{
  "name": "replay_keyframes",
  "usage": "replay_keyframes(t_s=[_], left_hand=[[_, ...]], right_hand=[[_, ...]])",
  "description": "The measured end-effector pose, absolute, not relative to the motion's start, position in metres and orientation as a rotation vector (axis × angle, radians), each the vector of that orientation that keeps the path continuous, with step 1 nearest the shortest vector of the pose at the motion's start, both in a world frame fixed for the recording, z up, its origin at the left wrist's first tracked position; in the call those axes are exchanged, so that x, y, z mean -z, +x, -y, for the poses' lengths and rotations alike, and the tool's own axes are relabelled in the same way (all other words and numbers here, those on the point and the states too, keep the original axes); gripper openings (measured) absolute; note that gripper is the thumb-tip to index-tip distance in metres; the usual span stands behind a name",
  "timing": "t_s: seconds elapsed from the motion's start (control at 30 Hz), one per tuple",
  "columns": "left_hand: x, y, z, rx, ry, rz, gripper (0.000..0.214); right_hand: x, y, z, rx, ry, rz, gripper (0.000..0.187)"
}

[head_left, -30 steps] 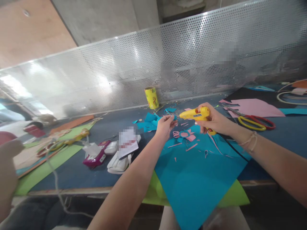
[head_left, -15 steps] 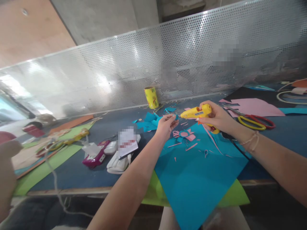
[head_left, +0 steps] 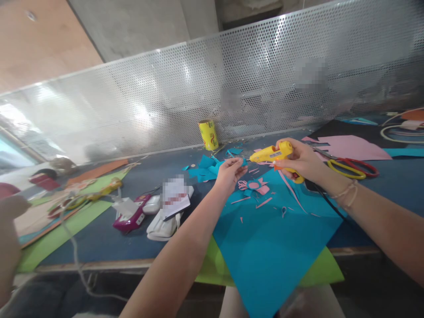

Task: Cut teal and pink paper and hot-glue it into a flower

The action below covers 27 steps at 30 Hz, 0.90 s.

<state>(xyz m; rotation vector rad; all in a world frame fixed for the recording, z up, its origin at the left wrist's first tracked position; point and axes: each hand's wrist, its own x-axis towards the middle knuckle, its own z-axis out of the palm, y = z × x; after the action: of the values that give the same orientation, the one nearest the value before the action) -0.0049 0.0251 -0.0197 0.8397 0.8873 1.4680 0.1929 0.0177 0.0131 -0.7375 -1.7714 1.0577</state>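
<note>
My right hand [head_left: 301, 161] is closed round a yellow glue gun [head_left: 266, 154], its nozzle pointing left. Between the fingertips of my left hand [head_left: 229, 172] is a small blue felt piece [head_left: 244, 162], and the nozzle is right at it; whether they touch I cannot tell. Below the hands a pink and blue felt flower [head_left: 253, 185] lies on a large blue felt sheet [head_left: 265, 247], among thin pink scraps. More cut blue felt pieces [head_left: 203, 169] lie just beyond my left hand.
A yellow can [head_left: 208, 134] stands by the perforated metal screen [head_left: 159, 97]. Scissors [head_left: 351, 168] and pink felt [head_left: 354, 147] are at right. Left of my arm lie a purple power strip [head_left: 131, 215], a white case and a phone-like item [head_left: 175, 201]. Another person's arm [head_left: 9, 247] reaches in at far left.
Both my hands keep nearly the same place, with the glue gun still at the blue piece. The view has shifted very slightly. At far left the other person's arm has moved a little.
</note>
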Motion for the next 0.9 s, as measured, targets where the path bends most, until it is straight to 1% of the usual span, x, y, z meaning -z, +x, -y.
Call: replay_keyframes(t_s=[0.6,0.9], left_hand=[[0.0198,-0.0052,-0.0245,-1.453,0.865,-0.869,0.008],[0.0192,-0.0047,-0.0235,-1.458,0.864,-0.866,0.007]], right_hand=[[-0.0112,0.1957,-0.0199,-1.019,-0.8,1.735,0.029],[-0.0121,0.1956,-0.02,-1.044,-0.75,1.736,0.028]])
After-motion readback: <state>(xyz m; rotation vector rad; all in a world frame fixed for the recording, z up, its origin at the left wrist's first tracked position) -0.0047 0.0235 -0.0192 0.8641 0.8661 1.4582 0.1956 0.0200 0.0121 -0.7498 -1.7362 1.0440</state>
